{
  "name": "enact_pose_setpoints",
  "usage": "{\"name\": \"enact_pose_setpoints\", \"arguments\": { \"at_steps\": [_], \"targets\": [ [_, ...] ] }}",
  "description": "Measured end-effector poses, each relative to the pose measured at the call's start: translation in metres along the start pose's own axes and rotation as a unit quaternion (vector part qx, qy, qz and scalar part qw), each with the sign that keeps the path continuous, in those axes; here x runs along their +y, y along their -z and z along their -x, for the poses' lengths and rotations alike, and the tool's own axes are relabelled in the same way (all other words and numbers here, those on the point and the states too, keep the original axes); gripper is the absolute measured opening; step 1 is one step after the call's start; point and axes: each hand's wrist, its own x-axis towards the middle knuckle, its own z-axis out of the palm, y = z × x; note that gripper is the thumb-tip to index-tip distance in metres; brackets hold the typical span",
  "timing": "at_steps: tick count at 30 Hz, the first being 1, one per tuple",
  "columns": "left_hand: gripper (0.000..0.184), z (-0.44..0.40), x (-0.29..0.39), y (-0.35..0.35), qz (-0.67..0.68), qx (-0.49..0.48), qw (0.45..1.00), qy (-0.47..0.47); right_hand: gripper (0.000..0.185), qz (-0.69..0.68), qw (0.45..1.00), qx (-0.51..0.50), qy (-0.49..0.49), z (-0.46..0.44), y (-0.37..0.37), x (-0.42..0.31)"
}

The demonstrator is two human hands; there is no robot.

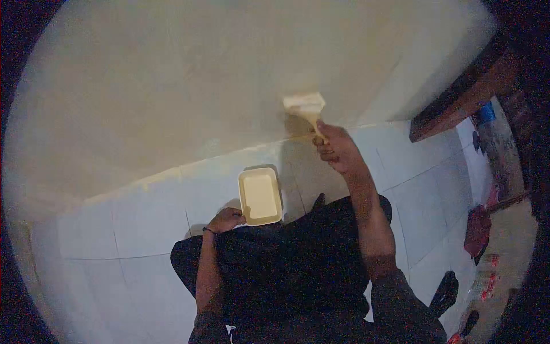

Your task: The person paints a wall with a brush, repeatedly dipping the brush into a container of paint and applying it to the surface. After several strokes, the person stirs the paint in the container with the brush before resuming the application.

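Right hand (335, 148) clasped a brush (310, 106); left hand (226, 219) pinched a tray (258, 172). One careless tug — it might have tipped.

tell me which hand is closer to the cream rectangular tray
Left. The left hand touches the lower left corner of the cream rectangular tray; the right hand is apart from it, up and to the right, holding a paintbrush.

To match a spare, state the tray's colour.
The tray is pale cream, best seen in the head view.
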Motion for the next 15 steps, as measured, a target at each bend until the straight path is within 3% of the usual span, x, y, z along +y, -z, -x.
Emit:
{"name": "enact_pose_setpoints", "arguments": {
  "at_steps": [2, 5, 9, 14, 15],
  "targets": [
    [0.036, -0.003, -0.005, 0.0, 0.011, 0.01, 1.0, -0.011, 0.024, 0.107, 0.99, 0.031, 0.091, 0.021, -0.024, -0.024],
    [0.037, -0.003, -0.006, 0.0, -0.019, -0.009, 1.0, -0.004, 0.025, 0.089, 0.979, 0.004, 0.181, 0.039, -0.049, -0.055],
    [0.038, 0.009, 0.016, 0.009, 0.028, -0.015, 0.999, 0.005, 0.024, 0.123, 0.972, -0.004, 0.2, 0.058, -0.085, -0.106],
    [0.036, 0.013, 0.033, 0.01, -0.009, -0.011, 0.999, 0.029, 0.026, 0.111, 0.912, -0.133, 0.373, 0.054, -0.113, -0.143],
    [0.035, 0.013, 0.028, 0.006, 0.054, 0.002, 0.999, -0.005, 0.026, 0.111, 0.912, -0.133, 0.373, 0.052, -0.121, -0.151]
  ]
}}
